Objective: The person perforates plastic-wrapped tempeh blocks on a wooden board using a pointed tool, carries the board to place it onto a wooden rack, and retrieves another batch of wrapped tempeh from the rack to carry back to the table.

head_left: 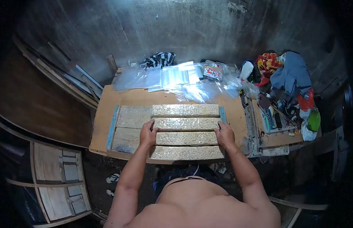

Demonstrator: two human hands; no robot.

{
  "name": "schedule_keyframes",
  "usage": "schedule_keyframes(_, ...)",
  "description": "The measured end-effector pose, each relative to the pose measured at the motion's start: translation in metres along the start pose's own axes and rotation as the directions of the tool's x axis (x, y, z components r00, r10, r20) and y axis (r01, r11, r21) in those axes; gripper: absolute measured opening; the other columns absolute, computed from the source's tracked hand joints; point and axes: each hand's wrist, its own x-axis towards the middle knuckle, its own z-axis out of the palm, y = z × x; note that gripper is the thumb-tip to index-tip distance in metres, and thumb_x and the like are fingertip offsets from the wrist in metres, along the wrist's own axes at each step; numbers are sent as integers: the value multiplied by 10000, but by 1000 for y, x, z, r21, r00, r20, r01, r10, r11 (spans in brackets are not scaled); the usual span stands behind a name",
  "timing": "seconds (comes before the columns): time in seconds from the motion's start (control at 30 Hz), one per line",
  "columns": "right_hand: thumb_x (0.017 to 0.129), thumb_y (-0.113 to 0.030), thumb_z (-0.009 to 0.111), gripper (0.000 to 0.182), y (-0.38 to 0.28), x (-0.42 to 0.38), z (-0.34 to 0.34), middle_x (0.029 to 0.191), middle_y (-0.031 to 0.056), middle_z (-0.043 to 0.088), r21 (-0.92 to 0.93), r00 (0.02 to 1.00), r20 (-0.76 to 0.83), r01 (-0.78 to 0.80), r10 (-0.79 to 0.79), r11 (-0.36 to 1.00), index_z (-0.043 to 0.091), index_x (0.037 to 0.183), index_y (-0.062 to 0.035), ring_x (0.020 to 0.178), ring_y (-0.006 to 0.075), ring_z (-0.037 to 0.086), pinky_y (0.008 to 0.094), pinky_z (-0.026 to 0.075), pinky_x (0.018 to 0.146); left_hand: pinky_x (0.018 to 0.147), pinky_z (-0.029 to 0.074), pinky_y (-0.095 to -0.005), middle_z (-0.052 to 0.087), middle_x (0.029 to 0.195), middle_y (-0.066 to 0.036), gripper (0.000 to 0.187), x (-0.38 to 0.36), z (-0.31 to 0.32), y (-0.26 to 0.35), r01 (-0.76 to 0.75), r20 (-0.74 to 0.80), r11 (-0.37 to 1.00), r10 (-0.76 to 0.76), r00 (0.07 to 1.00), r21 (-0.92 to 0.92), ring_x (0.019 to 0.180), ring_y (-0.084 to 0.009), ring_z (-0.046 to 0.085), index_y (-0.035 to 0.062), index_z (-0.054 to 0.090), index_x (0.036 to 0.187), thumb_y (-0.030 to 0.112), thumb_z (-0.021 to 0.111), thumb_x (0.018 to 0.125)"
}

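Observation:
Several long plastic-wrapped blocks of pale, bean-like grains lie side by side on a wooden board (pixel 132 117) with blue end strips. My left hand (pixel 148 133) is at the left ends of the middle blocks, its fingertips on the second block (pixel 186 124) from the back. At the right ends, my right hand (pixel 224 134) touches the same block with its fingers. Between them the block is gripped end to end. The third block (pixel 186 138) lies just in front, and the front block (pixel 187 152) is nearest my body. The back block (pixel 185 110) is untouched.
Clear plastic bags (pixel 176 76) are piled at the table's back, with a small printed packet (pixel 213 71) on them. To the right are a tray of tools (pixel 277 117), a green cup (pixel 314 121) and heaped cloths (pixel 292 76). Wooden frames (pixel 56 182) stand at the lower left.

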Motion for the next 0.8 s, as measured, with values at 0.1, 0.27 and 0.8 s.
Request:
schedule_keyframes(0.1,860,-197,660,385,0,-1,-10,1042,192,641,23,997,-58,49,-48,999,591,1193,-17,979,358,613,426,488,857,947,472,-389,588,1219,-193,480,-8,-11,14,-6,-26,1000,6,1000,2,1101,-336,584,35,576,1275,142,704,826)
schedule_keyframes(0.27,969,-199,590,150,-9,-41,-59,807,20,601,772,866,389,-493,316,401,558,1058,-82,571,63,535,217,452,479,1054,362,-490,528,1326,-221,515,-60,-38,22,-184,16,979,183,983,89,1257,-408,468,65,562,1299,216,702,826)
schedule_keyframes(0.8,883,-163,649,229,4,-138,-34,864,108,661,435,953,-37,-256,301,863,589,1051,-19,781,197,643,340,490,727,1088,234,-584,423,1464,-170,648,-157,-29,28,-148,145,908,98,985,391,1361,-398,364,195,489,1414,364,706,827)
